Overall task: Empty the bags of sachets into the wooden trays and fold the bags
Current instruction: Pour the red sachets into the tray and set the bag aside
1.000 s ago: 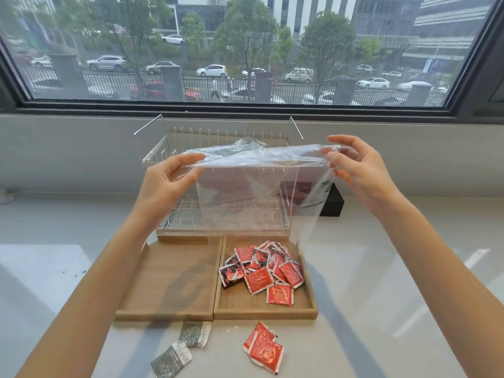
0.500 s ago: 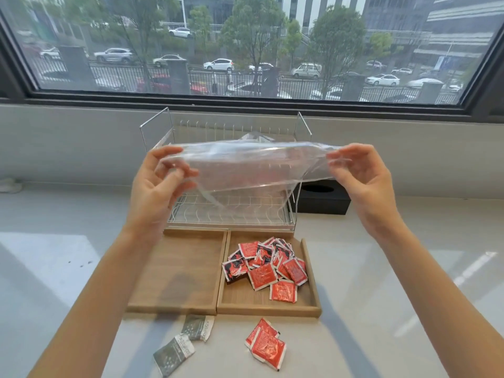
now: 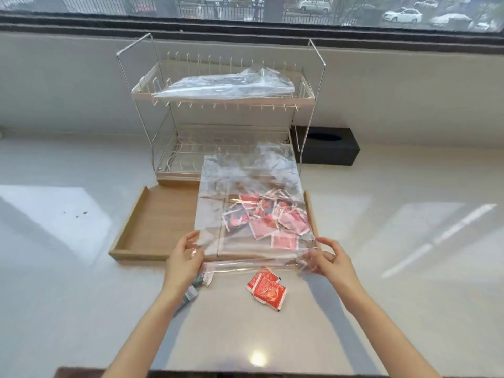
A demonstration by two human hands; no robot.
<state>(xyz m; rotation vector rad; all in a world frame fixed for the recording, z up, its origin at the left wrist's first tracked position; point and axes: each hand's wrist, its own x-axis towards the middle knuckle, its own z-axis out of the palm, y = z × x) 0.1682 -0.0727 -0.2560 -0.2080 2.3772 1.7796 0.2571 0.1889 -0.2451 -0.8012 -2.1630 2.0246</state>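
Lowered from chest height, the empty clear bag (image 3: 253, 214) now lies spread flat over the wooden trays, where half a second ago it hung stretched in the air in front of the rack. Left hand (image 3: 184, 259) pinches its near left corner, right hand (image 3: 331, 261) pinches the near right corner, fingers closed on plastic. Bag covers the right tray (image 3: 309, 208) and the pile of red sachets (image 3: 268, 219) inside it, which show through the film; its far edge reaches the rack's lower tier. Left tray (image 3: 152, 222) is bare wood, partly overlapped by the bag's left edge. Two red loose sachets (image 3: 267, 290) lie on the desk (image 3: 81, 309) just in front of the trays, between the arms. Grey sachets (image 3: 195, 287) sit partly hidden under the left wrist. Behind the trays stands a white wire dish rack (image 3: 218, 105), a second clear bag (image 3: 226, 85) resting on its upper tier. Black tissue box (image 3: 327, 150) sits right of the rack, window (image 3: 245, 6) above.
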